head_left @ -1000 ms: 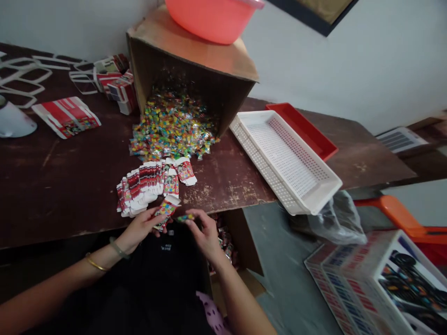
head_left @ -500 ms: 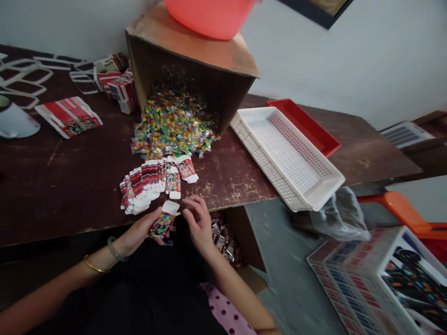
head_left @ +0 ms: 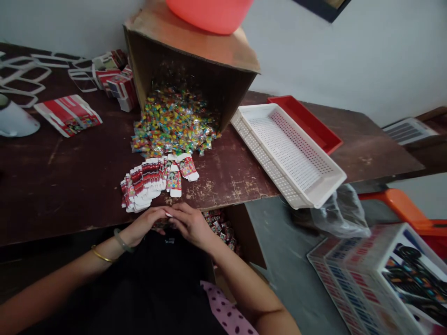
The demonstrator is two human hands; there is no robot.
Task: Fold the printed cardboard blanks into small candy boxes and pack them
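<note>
My left hand [head_left: 148,223] is closed around a small printed cardboard box [head_left: 169,215] at the table's front edge. Most of the box is hidden by my fingers; a bit of white card shows at its top. My right hand [head_left: 192,225] lies over the top of the same box, its bent fingers pressed against it and meeting the left fingertips. Just beyond my hands lies a fanned row of flattened small boxes [head_left: 145,181], with a few more at its right end. Behind them, wrapped candies [head_left: 174,125] spill from a large carton [head_left: 195,44] lying on its side.
A white perforated tray [head_left: 293,153] overhangs the table's front edge, with a red tray [head_left: 310,123] behind it. Below the edge, an open carton [head_left: 244,232] holds filled packets. At left are a white mug [head_left: 17,118] and banded card bundles [head_left: 70,115]. A plastic crate [head_left: 352,270] stands at lower right.
My right hand has moved left and down onto the box top, and its fingers now cover it. The box's raised white flap is no longer seen standing up.
</note>
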